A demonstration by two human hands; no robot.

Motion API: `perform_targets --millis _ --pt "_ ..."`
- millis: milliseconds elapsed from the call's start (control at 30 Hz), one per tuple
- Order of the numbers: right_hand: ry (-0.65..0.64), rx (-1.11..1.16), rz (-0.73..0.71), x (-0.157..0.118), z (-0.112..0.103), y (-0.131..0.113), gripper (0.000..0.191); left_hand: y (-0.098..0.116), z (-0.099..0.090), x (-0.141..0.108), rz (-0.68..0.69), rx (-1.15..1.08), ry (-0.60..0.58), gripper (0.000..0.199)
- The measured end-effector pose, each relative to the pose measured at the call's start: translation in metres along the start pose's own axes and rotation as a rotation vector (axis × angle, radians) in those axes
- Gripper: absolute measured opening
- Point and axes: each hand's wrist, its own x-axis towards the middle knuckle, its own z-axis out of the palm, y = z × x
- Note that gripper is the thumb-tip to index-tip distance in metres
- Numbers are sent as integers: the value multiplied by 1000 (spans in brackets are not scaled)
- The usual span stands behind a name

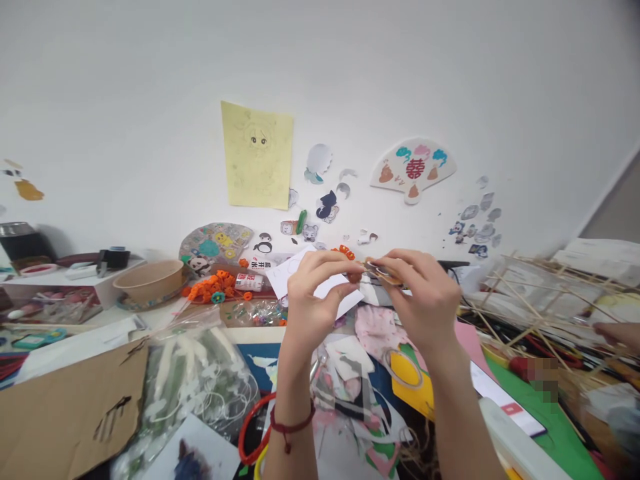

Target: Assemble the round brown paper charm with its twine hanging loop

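Observation:
Both hands are raised close together over the cluttered table. My right hand (pixel 425 293) pinches a small flat tan piece (pixel 389 276) with a dark patch on it; its exact kind does not show. My left hand (pixel 317 290) has its thumb and fingertips pinched together just left of that piece. A tiny brownish bit shows at those fingertips, too small to name. A red cord bracelet (pixel 293 427) circles the left wrist. Behind the hands lies a white paper sheet (pixel 290 272). Paper scraps (pixel 350 357) and a roll of tape (pixel 404 369) lie below them.
Left are a cardboard sheet (pixel 65 417), a plastic bag (pixel 200 373), orange flower pieces (pixel 213 288) and a tan bowl (pixel 150 280). Red-handled scissors (pixel 245 427) lie near the left forearm. Thin wooden sticks (pixel 533 310) and another person's hand (pixel 620 335) are at right.

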Motion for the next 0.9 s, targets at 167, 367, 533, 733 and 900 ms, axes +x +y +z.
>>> perform_targets --millis 167,367,533,733,900 --pt "172 12 30 -1 -1 1 32 3 -5 0 -119 -28 -232 19" --pt "202 142 27 -2 -1 3 34 -1 -8 -3 -298 -96 -369 22" --pt "175 220 11 -2 -1 1 33 -6 1 -5 -424 -139 -303 24" --pt "141 301 -5 -1 1 -1 27 -5 10 -5 -463 -197 -397 20" --pt "211 460 229 2 2 -6 60 -2 13 -3 -443 -242 -243 13"
